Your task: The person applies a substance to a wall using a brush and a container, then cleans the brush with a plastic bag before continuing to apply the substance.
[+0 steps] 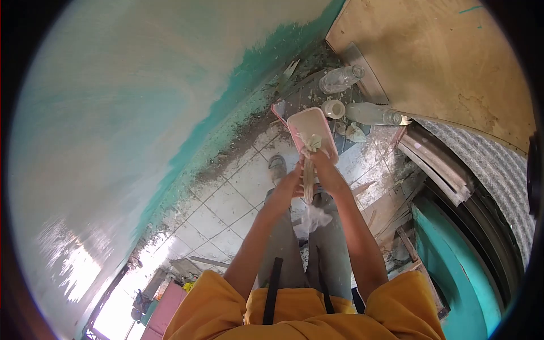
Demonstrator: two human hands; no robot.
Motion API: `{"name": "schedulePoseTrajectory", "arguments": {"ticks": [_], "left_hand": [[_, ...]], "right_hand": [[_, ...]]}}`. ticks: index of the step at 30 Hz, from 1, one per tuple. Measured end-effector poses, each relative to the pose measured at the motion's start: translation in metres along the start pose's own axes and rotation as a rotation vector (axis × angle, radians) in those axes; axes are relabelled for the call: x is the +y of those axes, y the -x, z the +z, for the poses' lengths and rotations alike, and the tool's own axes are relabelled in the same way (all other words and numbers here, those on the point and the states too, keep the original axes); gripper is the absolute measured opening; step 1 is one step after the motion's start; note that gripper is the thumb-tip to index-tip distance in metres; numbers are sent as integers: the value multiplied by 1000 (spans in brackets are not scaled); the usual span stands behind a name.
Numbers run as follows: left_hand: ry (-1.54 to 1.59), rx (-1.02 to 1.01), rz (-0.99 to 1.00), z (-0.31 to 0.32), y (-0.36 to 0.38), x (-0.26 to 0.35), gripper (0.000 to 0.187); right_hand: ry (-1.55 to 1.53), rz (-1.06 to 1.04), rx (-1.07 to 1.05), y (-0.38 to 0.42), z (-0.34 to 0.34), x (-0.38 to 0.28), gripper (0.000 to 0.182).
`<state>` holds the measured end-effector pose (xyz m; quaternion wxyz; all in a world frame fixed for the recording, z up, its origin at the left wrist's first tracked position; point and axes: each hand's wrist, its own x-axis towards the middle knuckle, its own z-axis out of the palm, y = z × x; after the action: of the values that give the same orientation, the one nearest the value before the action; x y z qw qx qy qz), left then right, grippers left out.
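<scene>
Both hands grip a long, pale, twisted plastic bag [309, 184] in front of my legs. Its bunched upper end sticks up past my fingers, and a loose translucent part hangs below. My right hand [321, 161] is closed around the upper portion. Lower down and to the left, my left hand [296, 182] closes on the bag's side, some of its fingers hidden. Just beyond the hands is a pink-rimmed rectangular tub [290, 126] with a pale, smooth inside; the bag and right hand overlap its near end.
Two glass bottles [339, 80] and a small jar [333, 109] lie or stand behind the tub. A freshly coated green wall [130, 113] rises at left. Wooden board [442, 62], corrugated sheet [493, 170] and turquoise panel [447, 266] bound the right. Debris litters the tiled floor [218, 207].
</scene>
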<state>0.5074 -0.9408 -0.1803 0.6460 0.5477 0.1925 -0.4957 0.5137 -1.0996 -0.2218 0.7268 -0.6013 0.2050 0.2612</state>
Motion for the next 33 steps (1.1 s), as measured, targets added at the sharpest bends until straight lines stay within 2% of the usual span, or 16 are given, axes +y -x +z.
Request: {"name": "schedulePoseTrajectory", "arguments": {"ticks": [1, 2, 5, 7, 8, 11, 13, 14, 16, 20, 22, 23, 25, 28, 31, 33], "left_hand": [[52, 3, -39, 0, -5, 11, 66], [52, 1, -42, 3, -8, 19, 66], [55, 48, -41, 7, -15, 29, 69], [57, 41, -63, 5, -20, 28, 68], [56, 39, -65, 5, -22, 27, 68], [75, -5, 30, 6, -24, 29, 60], [92, 17, 17, 7, -27, 25, 45], [92, 16, 15, 8, -29, 22, 45], [134, 54, 75, 12, -34, 17, 36], [47, 189, 105, 19, -37, 7, 34], [-123, 277, 197, 20, -37, 1, 37], [-124, 275, 195, 19, -39, -7, 37], [-421, 391, 387, 19, -41, -18, 37], [-439, 391, 496, 22, -33, -14, 36], [-396, 298, 335, 21, -30, -4, 36], [-370, 340, 392, 22, -35, -9, 37]], "right_hand": [[181, -113, -71, 2, 1, 1, 31], [181, -111, -69, 5, 3, 3, 31], [-7, -75, 36, 16, 14, -16, 31], [340, -255, -11, 21, 7, -21, 30], [340, -253, -8, 22, 5, -19, 30], [271, -83, -113, 21, -2, -11, 30], [430, -309, -187, 18, -4, -9, 29], [429, -307, -186, 20, -4, -7, 29], [-146, 89, -79, 25, 3, -15, 32], [-69, -37, 32, 26, 19, -30, 36], [-17, -88, 151, 25, 23, -19, 35], [-19, -87, 154, 21, 22, -9, 35], [-80, -152, 122, 13, 23, 2, 35], [-313, -129, 61, 11, 25, -5, 35], [-333, -111, 73, 8, 22, -14, 35], [-373, -118, 41, 5, 21, -15, 34]]}}
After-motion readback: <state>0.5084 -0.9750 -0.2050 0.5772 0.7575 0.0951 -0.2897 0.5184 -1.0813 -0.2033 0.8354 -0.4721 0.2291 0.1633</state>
